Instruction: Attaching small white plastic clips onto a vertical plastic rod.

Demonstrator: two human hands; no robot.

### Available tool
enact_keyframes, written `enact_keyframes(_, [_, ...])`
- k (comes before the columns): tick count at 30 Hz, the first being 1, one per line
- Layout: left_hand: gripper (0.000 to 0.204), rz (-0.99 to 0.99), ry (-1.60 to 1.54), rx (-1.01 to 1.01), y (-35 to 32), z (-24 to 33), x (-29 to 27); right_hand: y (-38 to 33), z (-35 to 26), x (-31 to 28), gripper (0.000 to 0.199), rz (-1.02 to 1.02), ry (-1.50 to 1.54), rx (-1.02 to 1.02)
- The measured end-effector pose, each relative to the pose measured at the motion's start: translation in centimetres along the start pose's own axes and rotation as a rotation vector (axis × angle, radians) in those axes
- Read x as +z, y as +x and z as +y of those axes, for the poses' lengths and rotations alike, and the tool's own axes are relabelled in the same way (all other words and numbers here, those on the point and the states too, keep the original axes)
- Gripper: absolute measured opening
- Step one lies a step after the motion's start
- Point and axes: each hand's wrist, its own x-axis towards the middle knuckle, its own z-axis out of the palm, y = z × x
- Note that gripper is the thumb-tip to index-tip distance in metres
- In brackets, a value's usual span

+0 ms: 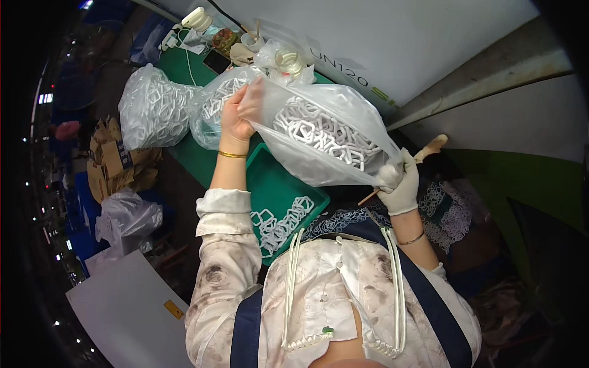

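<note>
A clear plastic bag [362,116] stretches between my hands, with many white angular ring-shaped pieces [319,134] inside. My bare left hand [238,113] is closed on the bag's left end, its fingers partly blurred. In a white glove, my right hand [402,187] grips the gathered right end. A thin brown stick [368,197] pokes out below that hand, and a pale, tan-tipped piece [432,147] sticks out above it; whether they are one tool I cannot tell. Beneath the bag lies a green tray [261,168] with loose white ring pieces [282,224] in its near part.
Two more filled bags, a large one [150,110] and a smaller one [224,98], stand on the green tabletop [190,162]. Behind them are a phone [216,62], a cup [252,41] and a tape roll [289,61]. White pieces [451,214] lie low at right.
</note>
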Motion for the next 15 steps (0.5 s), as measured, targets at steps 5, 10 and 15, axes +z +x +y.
enact_keyframes(5, [0.039,0.601,0.619,0.272,-2.3,-0.8,0.0,-0.4,0.3,0.5,0.032,-0.024,-0.085,0.044])
enact_keyframes(10, [0.026,0.8,2.0,0.917,-3.1,-5.0,6.3,-1.6,-0.6,-4.5,0.047,0.19,-0.702,-0.244])
enact_keyframes(15, [0.011,0.181,2.692,0.93,-0.6,-13.3,7.0,-4.4,-0.6,-7.0,0.037,0.245,-1.151,-0.619])
